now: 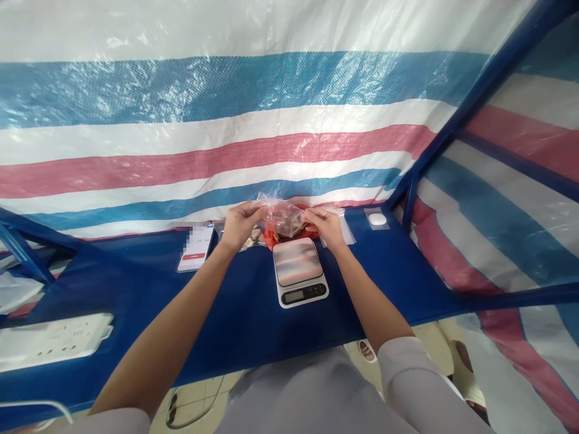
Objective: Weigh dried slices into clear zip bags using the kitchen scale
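A clear plastic bag [284,216] is stretched between my two hands above the back of the blue table. My left hand [242,223] pinches its left side, and my right hand [324,224] pinches the right side. Under and behind it lies a red bag [271,240], partly hidden, with brownish contents I cannot make out. Just in front of the bags stands a white kitchen scale [298,271] with a shiny metal platform; nothing rests on the platform. Beside my left hand is another clear bag with pale pieces [253,239].
A phone [196,247] with a lit screen lies left of the bags. White packets [346,228] sit behind my right hand, and a small white round object [376,219] is farther right. A power strip [56,340] lies at the left. Blue frame bars [411,193] and striped sheeting enclose the table.
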Tool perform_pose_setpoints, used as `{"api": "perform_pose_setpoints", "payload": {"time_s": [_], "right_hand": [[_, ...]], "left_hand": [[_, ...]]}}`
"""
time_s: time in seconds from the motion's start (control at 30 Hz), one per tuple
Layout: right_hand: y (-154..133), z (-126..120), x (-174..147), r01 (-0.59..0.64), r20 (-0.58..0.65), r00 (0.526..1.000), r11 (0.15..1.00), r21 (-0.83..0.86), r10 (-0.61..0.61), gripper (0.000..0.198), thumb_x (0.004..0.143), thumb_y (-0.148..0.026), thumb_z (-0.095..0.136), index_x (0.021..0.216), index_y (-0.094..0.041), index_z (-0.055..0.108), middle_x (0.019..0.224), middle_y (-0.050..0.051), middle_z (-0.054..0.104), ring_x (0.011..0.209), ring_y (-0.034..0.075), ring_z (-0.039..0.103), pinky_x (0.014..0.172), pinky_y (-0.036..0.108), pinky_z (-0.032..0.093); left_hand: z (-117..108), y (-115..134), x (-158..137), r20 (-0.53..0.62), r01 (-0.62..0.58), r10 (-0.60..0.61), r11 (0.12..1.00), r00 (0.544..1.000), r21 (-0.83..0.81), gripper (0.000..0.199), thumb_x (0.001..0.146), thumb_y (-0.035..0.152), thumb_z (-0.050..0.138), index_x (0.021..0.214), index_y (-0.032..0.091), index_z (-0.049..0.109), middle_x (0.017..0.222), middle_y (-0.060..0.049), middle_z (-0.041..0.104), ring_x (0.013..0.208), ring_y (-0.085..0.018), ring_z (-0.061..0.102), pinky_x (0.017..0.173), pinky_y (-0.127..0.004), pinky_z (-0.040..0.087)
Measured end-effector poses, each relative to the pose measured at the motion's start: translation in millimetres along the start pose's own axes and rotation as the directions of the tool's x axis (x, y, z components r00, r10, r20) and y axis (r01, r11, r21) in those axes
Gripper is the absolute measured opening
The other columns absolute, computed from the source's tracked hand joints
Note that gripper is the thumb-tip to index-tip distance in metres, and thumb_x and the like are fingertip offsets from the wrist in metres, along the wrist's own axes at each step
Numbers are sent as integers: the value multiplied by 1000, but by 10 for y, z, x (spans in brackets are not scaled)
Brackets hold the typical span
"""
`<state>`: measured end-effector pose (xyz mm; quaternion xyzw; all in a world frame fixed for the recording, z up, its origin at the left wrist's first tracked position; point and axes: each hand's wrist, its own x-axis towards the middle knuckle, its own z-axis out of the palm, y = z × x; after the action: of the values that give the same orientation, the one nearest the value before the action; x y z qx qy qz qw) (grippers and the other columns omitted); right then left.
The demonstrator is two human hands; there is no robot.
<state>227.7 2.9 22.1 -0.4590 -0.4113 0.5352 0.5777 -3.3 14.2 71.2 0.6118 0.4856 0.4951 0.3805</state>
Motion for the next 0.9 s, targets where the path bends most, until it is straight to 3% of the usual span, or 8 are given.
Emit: {"api": "perform_pose_setpoints", "payload": {"time_s": [0.27,0.43,0.6,0.7,0.8,0.9], "right_hand": [[143,-60,-263,17,-40,999,999,-30,-18,45,64,-53,86,94,-20,81,87,3,78,80,19,73,68,29,62],[182,-106,-331,21,-11,1000,997,-68,-22,43,61,-56,86,84,-20,80,79,2,76,76,18,71,69,30,62],[203,-200,-355,-16,-44,999,994,-109,11,47,56,-57,87,81,-19,77,79,4,76,79,19,72,71,31,61],[182,-272,-363,-10,4,1000,984,-177,11,46,58,-57,86,81,-18,76,79,3,75,78,19,70,71,31,61],[111,-337,-360,20,111,994,962,-272,11,42,59,-55,85,79,-18,76,76,2,74,75,19,68,71,33,60],[-7,-369,-347,132,249,968,901,-413,-28,32,68,-50,80,76,-19,76,72,1,72,73,18,67,71,32,58]], "left_hand": [[420,-199,-437,-170,70,-142,925,975,-373,43,62,54,87,75,15,72,70,-1,71,66,-16,66,68,-30,56],[512,-314,-583,-173,75,-163,900,971,-430,47,60,54,89,82,15,74,77,-4,75,70,-19,70,70,-32,57],[473,-467,-731,-117,146,-203,915,972,-377,50,65,60,85,79,14,72,76,-6,76,67,-18,70,69,-32,58],[391,-518,-763,-95,161,-206,921,974,-354,56,65,60,85,93,14,71,83,-8,77,72,-21,72,73,-35,59],[286,-498,-734,-128,92,-124,968,984,-234,65,67,60,83,111,15,67,95,-10,78,89,-25,75,81,-38,60],[224,-407,-686,-98,-17,18,1000,995,9,63,74,58,78,120,16,66,113,-13,76,107,-28,71,92,-40,57]]}}
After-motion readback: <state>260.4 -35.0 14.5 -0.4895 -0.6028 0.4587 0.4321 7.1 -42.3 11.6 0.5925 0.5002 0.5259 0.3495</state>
